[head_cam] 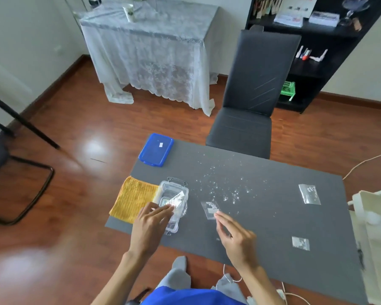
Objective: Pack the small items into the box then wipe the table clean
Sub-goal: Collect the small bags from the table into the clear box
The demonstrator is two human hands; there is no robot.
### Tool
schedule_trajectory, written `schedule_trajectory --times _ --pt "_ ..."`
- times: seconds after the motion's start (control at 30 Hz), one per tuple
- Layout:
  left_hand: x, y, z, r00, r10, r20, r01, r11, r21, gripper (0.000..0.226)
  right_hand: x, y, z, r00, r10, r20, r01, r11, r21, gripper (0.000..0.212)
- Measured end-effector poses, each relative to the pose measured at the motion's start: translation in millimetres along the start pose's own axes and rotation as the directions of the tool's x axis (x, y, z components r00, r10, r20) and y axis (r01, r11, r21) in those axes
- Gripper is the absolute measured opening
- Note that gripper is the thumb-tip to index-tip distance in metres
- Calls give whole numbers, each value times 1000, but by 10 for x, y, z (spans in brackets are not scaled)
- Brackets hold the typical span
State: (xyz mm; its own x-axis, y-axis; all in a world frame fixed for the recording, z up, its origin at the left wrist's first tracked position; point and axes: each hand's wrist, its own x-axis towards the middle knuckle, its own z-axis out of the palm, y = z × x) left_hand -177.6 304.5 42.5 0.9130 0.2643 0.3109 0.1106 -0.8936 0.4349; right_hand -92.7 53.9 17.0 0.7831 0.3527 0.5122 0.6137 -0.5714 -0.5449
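Observation:
A clear plastic box (180, 190) stands open on the dark grey table (262, 216) at its left side, partly on a folded yellow cloth (133, 198). My left hand (151, 225) holds a small clear bag (178, 200) over the box. My right hand (235, 236) hovers with fingers apart, its fingertips touching the near edge of another small clear bag (210, 209) that lies flat on the table. Two more small bags lie farther right, one at the far side (309, 194) and one nearer me (300, 243). Several tiny clear bits (224, 188) are scattered mid-table.
The blue box lid (156, 149) lies at the table's far left corner. A black chair (249, 102) stands behind the table. A beige bag (374, 234) leans at the right edge. A lace-covered table and a black shelf stand farther back.

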Motion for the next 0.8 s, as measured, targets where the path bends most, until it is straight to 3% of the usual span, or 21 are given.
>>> schedule_trajectory --times 0.2,0.37,0.5,0.57,0.67,0.73,0.8 --pt "196 -353 -110 974 -25 224 3 995 101 23 -40 -401 309 1000 18 13 -19 1000 18 19" --pt "337 -407 -47 914 91 396 -215 935 281 17 -87 -586 434 999 38 19 -39 998 43 21" --pt "362 -411 77 889 112 444 -274 907 320 14 -92 -636 451 999 51 16 -52 998 41 19" --pt "342 -441 100 902 160 400 -267 936 229 16 -93 -667 481 998 59 8 -59 997 41 19" --pt "199 -540 70 964 203 173 -212 977 37 13 -37 -720 541 999 46 4 -46 999 30 18" --pt "28 -632 21 988 134 74 -132 991 -28 22 13 -750 576 999 39 11 -40 999 30 18" --pt "-132 -734 -38 994 62 88 -58 997 -46 36 71 -779 615 999 37 8 -37 999 24 19"
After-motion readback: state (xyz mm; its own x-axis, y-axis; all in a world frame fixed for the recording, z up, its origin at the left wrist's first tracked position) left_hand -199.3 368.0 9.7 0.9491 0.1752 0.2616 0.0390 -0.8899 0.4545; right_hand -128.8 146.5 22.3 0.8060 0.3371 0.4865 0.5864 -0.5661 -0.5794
